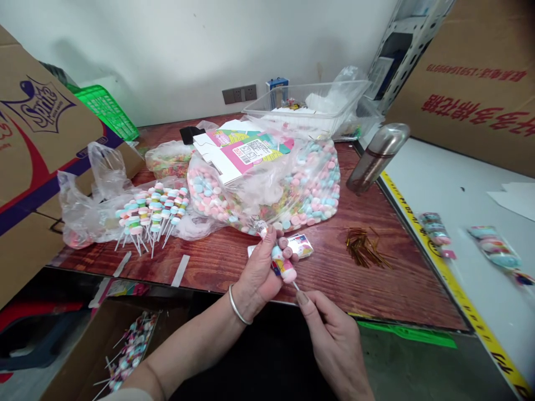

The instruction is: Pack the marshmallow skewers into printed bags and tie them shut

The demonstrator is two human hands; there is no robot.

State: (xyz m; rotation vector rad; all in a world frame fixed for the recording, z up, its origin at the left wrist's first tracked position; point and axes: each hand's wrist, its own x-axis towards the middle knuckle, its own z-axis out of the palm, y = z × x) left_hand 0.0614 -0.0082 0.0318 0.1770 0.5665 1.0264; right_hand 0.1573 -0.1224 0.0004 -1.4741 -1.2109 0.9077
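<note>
Near the table's front edge, my left hand (257,273) is closed around a marshmallow pop (287,270) in a clear printed wrapper, its pastel pieces showing between the fingers. The wrapper's gathered end sticks up past my thumb. My right hand (336,340) pinches the white stick at the pop's lower end. Just behind my left fingers lies a stack of printed wrappers (303,246), partly covered by the hand. To the right is a loose pile of gold twist ties (363,248). Unwrapped marshmallow pops (155,210) are heaped on plastic at the left.
Behind my hands sits a big clear bag of marshmallows (320,186), with printed cardboard (251,146) on top. A metal thermos (378,159) stands at right. Below the table's left edge, a carton holds several pops (136,345). Wrapped candies (495,246) lie on the white surface.
</note>
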